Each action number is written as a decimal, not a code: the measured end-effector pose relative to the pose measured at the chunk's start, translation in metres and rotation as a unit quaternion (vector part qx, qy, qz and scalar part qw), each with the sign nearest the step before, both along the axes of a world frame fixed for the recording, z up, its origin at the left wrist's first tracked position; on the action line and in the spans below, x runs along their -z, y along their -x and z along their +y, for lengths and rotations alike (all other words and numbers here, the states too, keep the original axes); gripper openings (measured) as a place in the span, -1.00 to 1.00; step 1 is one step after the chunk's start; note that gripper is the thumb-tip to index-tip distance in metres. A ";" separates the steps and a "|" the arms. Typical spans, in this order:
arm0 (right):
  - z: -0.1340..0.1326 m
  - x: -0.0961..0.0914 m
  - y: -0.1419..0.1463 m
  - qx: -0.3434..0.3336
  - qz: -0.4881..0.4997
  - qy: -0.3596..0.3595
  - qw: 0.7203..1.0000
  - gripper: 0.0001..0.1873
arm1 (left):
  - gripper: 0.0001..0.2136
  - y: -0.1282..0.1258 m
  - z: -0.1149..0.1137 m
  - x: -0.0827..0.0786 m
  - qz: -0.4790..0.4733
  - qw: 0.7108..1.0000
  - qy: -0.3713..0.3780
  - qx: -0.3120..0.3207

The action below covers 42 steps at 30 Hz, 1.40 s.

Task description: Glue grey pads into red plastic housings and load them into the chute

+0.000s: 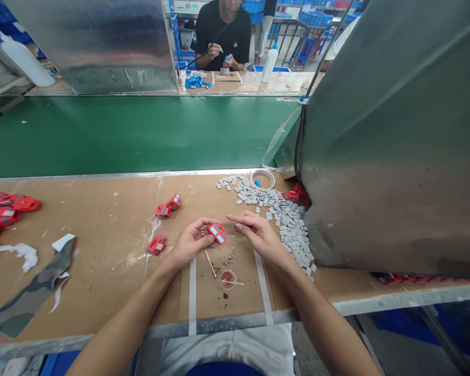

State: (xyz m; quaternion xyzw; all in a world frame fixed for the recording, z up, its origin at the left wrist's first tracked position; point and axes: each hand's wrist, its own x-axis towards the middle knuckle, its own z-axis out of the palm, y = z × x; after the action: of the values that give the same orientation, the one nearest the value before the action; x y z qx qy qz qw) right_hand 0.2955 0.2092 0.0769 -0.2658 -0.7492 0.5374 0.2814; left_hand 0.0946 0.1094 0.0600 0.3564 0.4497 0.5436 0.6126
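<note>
My left hand [190, 243] is closed on a red toy car part [218, 233] with pale panels on its upper face. Just right of it, my right hand [258, 235] pinches a small grey piece between thumb and forefinger, mostly hidden by the fingertips. A gap separates that pinch from the red part. Below the hands stands a small clear cup [228, 279] of brownish liquid with a thin stick across it. Another short stick [210, 264] lies to its left. Beyond my right hand spreads a heap of small grey pieces [293, 227].
Red parts [156, 245] lie left of my hands, with a bigger pile [3, 211] at far left. A camouflage strip [35, 290] and a tape roll [262, 179] rest on the table. A metal panel [391, 146] walls the right. Across the green belt [141, 133], a person handles blue parts.
</note>
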 end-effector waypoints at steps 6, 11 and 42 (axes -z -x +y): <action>-0.009 -0.002 0.006 0.026 0.039 0.009 0.999 -0.75 | -0.64 0.000 -0.002 0.004 -0.042 0.999 -0.005 -0.005; -0.013 0.002 0.011 0.035 0.057 0.119 0.991 -0.69 | -0.59 -0.001 -0.002 0.005 -0.087 0.996 -0.005 -0.004; -0.021 0.006 0.019 0.042 0.020 0.165 0.985 -0.73 | -0.63 -0.005 0.002 -0.008 0.077 0.996 0.033 -0.036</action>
State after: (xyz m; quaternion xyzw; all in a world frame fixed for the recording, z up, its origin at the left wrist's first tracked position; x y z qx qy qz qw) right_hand 0.2764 0.1881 0.0713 -0.3288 -0.6329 0.6464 0.2711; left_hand 0.1000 0.1114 0.0678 0.3605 0.5258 0.5208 0.5678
